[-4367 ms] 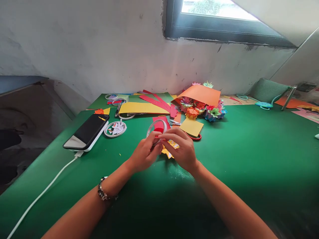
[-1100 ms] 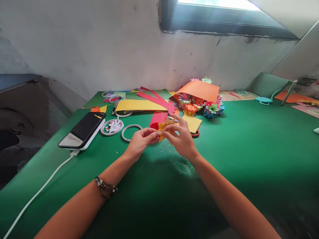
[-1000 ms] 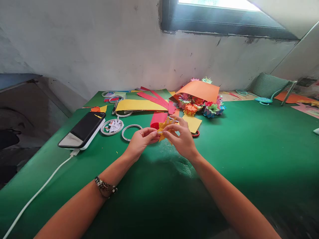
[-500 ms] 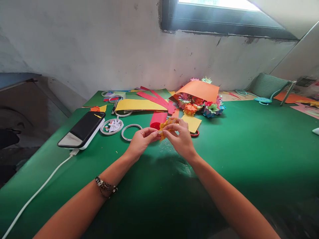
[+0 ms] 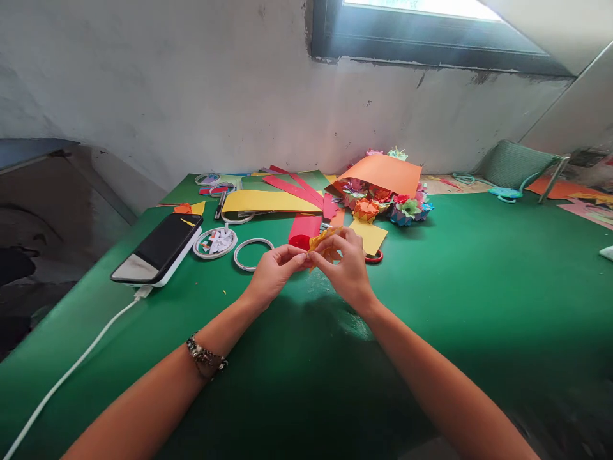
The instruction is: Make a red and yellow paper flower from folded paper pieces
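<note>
Above the green table, a small folded yellow paper piece (image 5: 320, 239) with pointed edges is held between my two hands. My right hand (image 5: 348, 268) is closed round it, thumb and fingers pinching its near side. The thumb and fingertips of my left hand (image 5: 272, 273) are pressed together at its left edge, meeting the right fingertips. Much of the piece is hidden by the fingers. Just behind lies a curled red paper (image 5: 305, 229). To the right is a yellow paper sheet (image 5: 371, 236), with a red scissors handle (image 5: 375, 257) partly under it.
Left of my hands lie a tape roll (image 5: 253, 243), another roll holding paper scraps (image 5: 215, 244), and a phone (image 5: 158, 249) with a white cable (image 5: 81, 364). Behind are a yellow strip (image 5: 272, 201), red strips (image 5: 294, 188) and several paper flowers (image 5: 409, 211) under an orange sheet (image 5: 383, 172).
The yellow paper piece has tilted slightly, and less of it shows below the fingers. My left fingertips have shifted slightly right, closer to my right thumb.
</note>
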`<state>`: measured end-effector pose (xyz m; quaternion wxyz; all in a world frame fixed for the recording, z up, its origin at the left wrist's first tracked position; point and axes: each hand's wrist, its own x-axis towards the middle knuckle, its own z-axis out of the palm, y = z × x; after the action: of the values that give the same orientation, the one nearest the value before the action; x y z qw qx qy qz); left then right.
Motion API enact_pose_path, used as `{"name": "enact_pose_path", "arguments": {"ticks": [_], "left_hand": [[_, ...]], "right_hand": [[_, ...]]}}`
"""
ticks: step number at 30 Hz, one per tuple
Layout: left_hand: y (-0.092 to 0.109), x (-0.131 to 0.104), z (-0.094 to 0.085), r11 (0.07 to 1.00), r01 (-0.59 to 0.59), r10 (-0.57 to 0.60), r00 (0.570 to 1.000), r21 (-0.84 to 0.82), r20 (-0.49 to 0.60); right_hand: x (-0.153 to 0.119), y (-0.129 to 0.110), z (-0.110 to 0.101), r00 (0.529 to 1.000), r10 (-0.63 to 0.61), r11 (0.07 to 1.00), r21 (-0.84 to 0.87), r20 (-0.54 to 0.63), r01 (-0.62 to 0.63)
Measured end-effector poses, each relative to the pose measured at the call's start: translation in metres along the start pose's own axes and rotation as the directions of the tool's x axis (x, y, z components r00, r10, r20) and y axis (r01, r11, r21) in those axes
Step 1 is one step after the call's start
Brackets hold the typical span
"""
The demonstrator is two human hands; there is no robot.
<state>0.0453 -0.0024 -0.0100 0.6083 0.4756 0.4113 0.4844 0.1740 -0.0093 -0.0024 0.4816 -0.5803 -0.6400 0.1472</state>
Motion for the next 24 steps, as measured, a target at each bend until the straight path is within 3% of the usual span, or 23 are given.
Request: {"name": "enact_pose_path", "arguments": {"ticks": [8,13,17,24], "left_hand": [[0.001,0.000,-0.002,0.998,-0.060,0.059,0.998,0.037,0.023],[0.002,0.001,-0.002,0.999,-0.043,0.044,0.999,0.028,-0.011],[0.000,0.004,-0.002,0.999,0.037,-0.036,0.999,0.030,-0.017],[0.003,0.001,0.000,0.949,-0.049,0.052,0.999,0.310,0.001]], "right_hand": [[0.000,0.006,0.002,0.996,0.022,0.990,0.137,-0.088,-0.010],[0.005,0.011,-0.003,0.999,0.038,0.942,0.334,-0.021,-0.028],[0.006,0.012,-0.004,0.998,0.059,0.892,0.447,0.013,-0.059],[0.001,0.007,0.000,0.996,0.040,0.899,0.433,0.083,-0.072]]}}
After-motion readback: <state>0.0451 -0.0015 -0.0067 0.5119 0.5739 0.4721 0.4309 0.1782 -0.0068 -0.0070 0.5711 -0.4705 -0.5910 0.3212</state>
